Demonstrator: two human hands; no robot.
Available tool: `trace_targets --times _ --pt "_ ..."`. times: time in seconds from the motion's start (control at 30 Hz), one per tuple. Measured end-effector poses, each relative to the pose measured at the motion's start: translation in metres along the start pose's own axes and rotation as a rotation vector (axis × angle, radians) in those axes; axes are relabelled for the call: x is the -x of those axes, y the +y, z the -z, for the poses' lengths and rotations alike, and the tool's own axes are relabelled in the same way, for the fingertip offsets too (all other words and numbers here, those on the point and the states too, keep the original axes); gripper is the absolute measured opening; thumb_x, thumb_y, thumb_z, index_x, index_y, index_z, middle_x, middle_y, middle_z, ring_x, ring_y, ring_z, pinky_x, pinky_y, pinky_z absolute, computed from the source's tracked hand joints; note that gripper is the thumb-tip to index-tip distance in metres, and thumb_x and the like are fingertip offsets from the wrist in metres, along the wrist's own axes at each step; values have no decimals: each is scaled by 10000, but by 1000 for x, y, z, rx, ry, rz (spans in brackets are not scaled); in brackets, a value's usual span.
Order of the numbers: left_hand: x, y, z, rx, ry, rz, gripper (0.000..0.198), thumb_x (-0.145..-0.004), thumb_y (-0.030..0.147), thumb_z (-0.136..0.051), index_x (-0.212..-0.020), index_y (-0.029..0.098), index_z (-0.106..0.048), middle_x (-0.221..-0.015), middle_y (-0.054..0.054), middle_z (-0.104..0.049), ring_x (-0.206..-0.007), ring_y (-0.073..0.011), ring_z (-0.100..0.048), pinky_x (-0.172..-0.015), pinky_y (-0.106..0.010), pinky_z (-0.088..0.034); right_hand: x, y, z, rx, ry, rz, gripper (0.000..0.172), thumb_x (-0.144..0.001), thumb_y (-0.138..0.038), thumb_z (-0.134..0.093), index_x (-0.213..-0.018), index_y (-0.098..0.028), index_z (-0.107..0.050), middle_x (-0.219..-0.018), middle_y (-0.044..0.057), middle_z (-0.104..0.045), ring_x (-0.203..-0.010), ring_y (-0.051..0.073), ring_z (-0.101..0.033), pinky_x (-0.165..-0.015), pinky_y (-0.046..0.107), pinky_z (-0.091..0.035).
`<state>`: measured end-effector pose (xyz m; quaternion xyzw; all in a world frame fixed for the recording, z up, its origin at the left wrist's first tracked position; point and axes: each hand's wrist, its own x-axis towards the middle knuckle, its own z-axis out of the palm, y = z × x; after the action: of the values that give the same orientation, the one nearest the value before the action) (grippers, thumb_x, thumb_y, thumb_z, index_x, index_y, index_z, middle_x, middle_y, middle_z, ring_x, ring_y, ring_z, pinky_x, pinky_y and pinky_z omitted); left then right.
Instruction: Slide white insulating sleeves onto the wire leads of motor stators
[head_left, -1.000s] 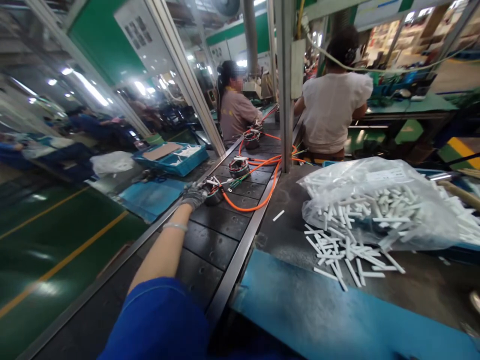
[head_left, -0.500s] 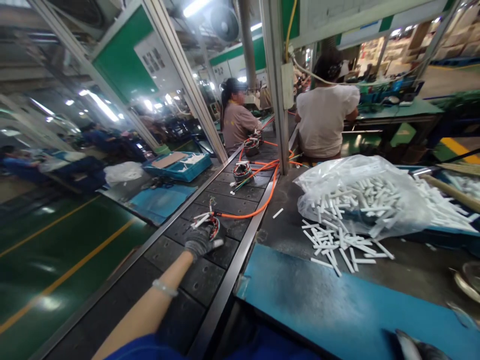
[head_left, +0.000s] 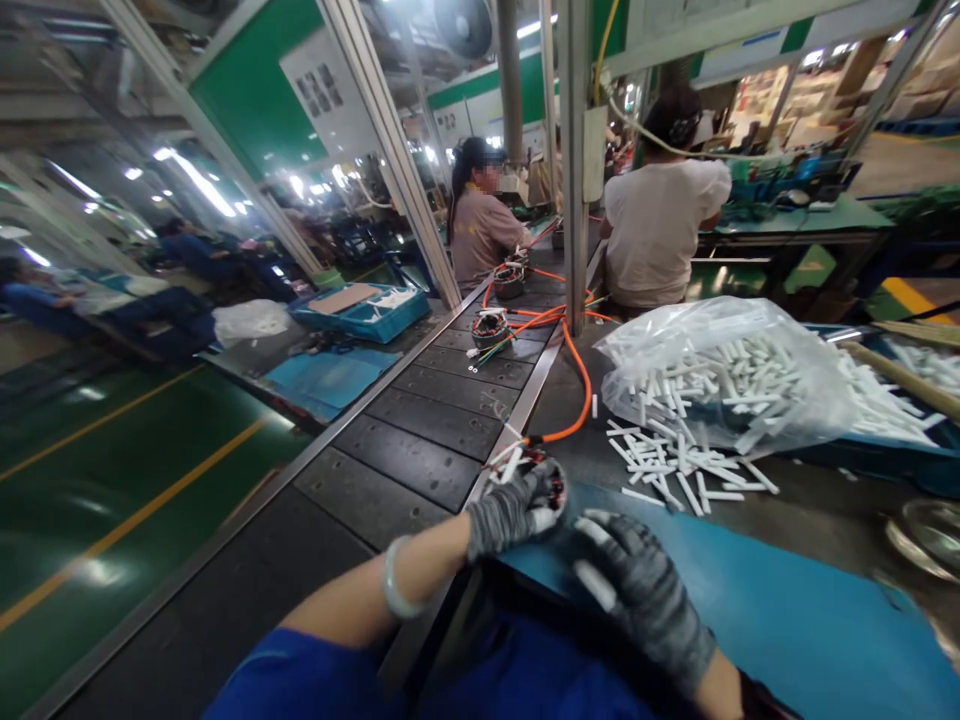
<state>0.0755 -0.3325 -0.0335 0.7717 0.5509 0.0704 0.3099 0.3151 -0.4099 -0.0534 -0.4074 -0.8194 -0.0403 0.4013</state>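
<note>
My left hand [head_left: 517, 512], in a grey glove, is closed round a wound motor stator [head_left: 541, 472] with white and coloured leads and a long orange cable [head_left: 579, 390]. It holds the stator at the edge of the blue mat [head_left: 757, 610], just off the conveyor belt [head_left: 420, 450]. My right hand [head_left: 637, 590], also gloved, rests on the mat right beside the stator with its fingers curled; a white strip lies against them, and I cannot make out whether they grip it. Loose white sleeve tubes [head_left: 667, 475] lie just beyond.
A clear plastic bag of white tubes [head_left: 720, 375] sits on the bench at right. Two more stators [head_left: 491, 327] ride the belt farther up. Two people sit with their backs to me at the line's far end. A blue tray [head_left: 364, 310] stands left of the belt.
My left hand has carried the stator off the belt and toward me to the blue mat, the orange cable trailing behind. My right hand has come into view beside it.
</note>
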Motion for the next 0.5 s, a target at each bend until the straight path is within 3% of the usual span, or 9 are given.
trace_targets --times 0.07,0.1,0.17,0.23,0.27,0.37,0.43,0.5 --pt "-10 -2 24 63 1 -164 594 -898 344 -624 -1474 331 -479 -1324 -57 -683 -1187 -239 -662 -992 -393 -526 3 -3 -13 49 -32 -16 400 -965 -325 -532 -1330 -177 -604 -1253 155 -688 -1116 286 -669 -883 451 -598" --pt "-20 -6 40 104 23 -311 592 -926 300 -574 -1503 297 -444 -1356 -92 -662 -1204 -246 -655 -993 -411 -529 5 -3 -16 78 -38 -26 428 -954 -335 -548 -1347 -172 -593 -1298 166 -665 -1159 310 -647 -905 484 -587" --pt "-50 -12 71 159 88 -631 572 -958 234 -475 -1526 228 -410 -1401 -149 -625 -1245 -261 -631 -1025 -453 -518 6 -3 -18 113 -50 -28 465 -936 -320 -566 -1378 -177 -573 -1330 170 -647 -1203 326 -619 -945 509 -562" --pt "-86 -12 86 27 46 -769 555 -953 168 -386 -1505 173 -445 -1412 -175 -610 -1254 -242 -623 -1063 -438 -501 2 -8 -19 92 -107 -1 521 -921 -313 -576 -1428 -200 -537 -1324 158 -653 -1204 309 -618 -980 494 -543" --pt "-103 -9 86 -144 -87 -820 554 -929 166 -422 -1478 178 -491 -1443 -163 -588 -1292 -246 -595 -1086 -427 -485 -1 -11 -21 75 -154 7 556 -913 -325 -587 -1453 -210 -518 -1307 155 -662 -1183 304 -628 -985 491 -537" --pt "-135 9 65 -352 -285 -875 474 -789 163 -636 -1252 245 -697 -1460 -102 -588 -1322 -282 -569 -1105 -411 -464 -8 -19 -36 68 -316 -48 612 -895 -375 -641 -1475 -231 -508 -1211 147 -700 -1072 311 -663 -955 505 -531" --pt "-140 21 51 -494 -378 -854 432 -690 118 -720 -1085 287 -759 -1442 -55 -611 -1353 -300 -543 -1127 -426 -435 -7 -19 -47 57 -345 -115 531 -912 -400 -647 -1417 -257 -574 -1115 125 -719 -1001 304 -673 -924 501 -528" --pt "-137 30 50 -614 -433 -808 377 -624 88 -764 -940 293 -769 -1364 -23 -671 -1357 -299 -540 -1155 -437 -395 -3 -12 -54 1 -331 -146 416 -934 -432 -630 -1322 -283 -648 -1033 93 -722 -951 276 -673 -903 465 -523"
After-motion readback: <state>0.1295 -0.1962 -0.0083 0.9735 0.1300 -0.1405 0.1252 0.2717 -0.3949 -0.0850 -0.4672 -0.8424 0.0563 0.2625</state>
